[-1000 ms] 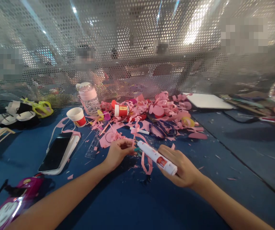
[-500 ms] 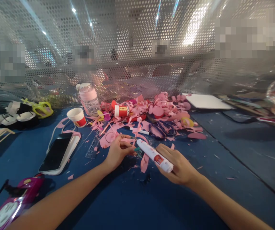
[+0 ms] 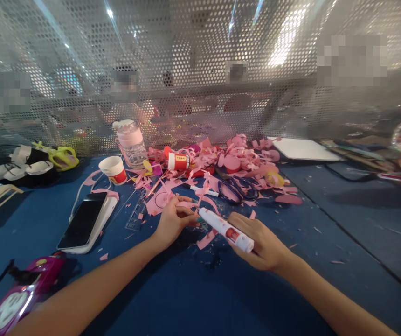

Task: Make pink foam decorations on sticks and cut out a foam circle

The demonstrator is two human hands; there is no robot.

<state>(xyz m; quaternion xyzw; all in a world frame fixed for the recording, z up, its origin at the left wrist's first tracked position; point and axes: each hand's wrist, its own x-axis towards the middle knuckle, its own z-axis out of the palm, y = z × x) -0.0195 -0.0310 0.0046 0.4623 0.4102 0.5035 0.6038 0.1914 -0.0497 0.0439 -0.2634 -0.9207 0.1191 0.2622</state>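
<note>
My right hand [image 3: 256,240] is wrapped round a white tube with a red print [image 3: 225,230], tilted so its narrow end points up and left. That end nearly meets the fingertips of my left hand [image 3: 174,217]. My left thumb and fingers are closed in a pinch; a small green bit [image 3: 199,219] shows at the thumb, but what the fingers hold is largely hidden. A pink paper strip [image 3: 207,239] hangs or lies just below the tube. Behind the hands, pink paper scraps [image 3: 162,198] and dark blue scissors [image 3: 233,190] lie on the blue table [image 3: 186,289].
A phone [image 3: 83,221], a paper cup [image 3: 112,169] and a pink-banded bottle [image 3: 130,142] stand or lie to the left. A red and white cup [image 3: 178,161] rests on the scrap pile. A purple object [image 3: 22,291] sits front left. A perforated metal screen [image 3: 200,60] rises behind.
The pink strip below the tube has swung or shifted left. Both hands keep nearly the same pose, with the tube still close to the left fingertips. The view has shifted slightly.
</note>
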